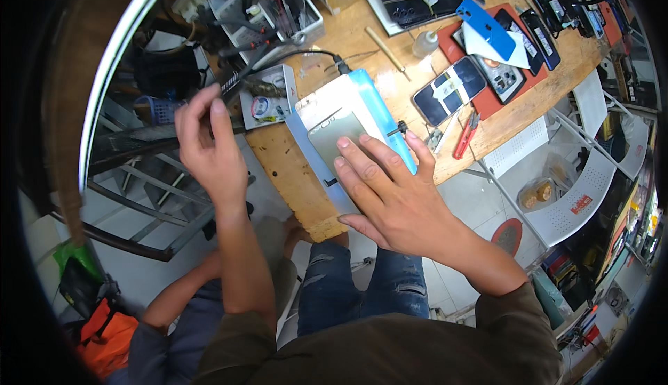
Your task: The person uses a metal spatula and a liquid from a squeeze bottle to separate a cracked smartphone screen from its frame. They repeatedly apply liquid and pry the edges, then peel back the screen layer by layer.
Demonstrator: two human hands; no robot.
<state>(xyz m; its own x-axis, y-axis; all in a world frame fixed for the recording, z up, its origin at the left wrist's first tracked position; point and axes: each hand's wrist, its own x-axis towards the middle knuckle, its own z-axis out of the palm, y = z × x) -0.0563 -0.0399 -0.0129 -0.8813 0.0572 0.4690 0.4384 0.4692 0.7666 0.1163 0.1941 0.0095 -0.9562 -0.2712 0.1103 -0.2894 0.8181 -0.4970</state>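
My right hand (390, 190) lies with its fingers spread on a greenish-grey phone (334, 134), covering its right and near parts. Beneath the phone is a flat blue-and-white device (376, 96) with a black cord at its far end. A black knob (397, 129) sticks out of the device beside my right fingers. My left hand (212, 152) is raised left of the bench, apart from the phone. Its fingers are loosely curved, with the thumb apart and nothing visible between them.
Right of the device lie a taped phone (450, 93), red-handled pliers (466, 136), a clear bottle (425, 43) and a red mat (490, 107) with phone parts. Behind stands a grey tool basket (306, 30). A white tray (289, 79) is near my left hand. Another person's arm (182, 291) shows lower left.
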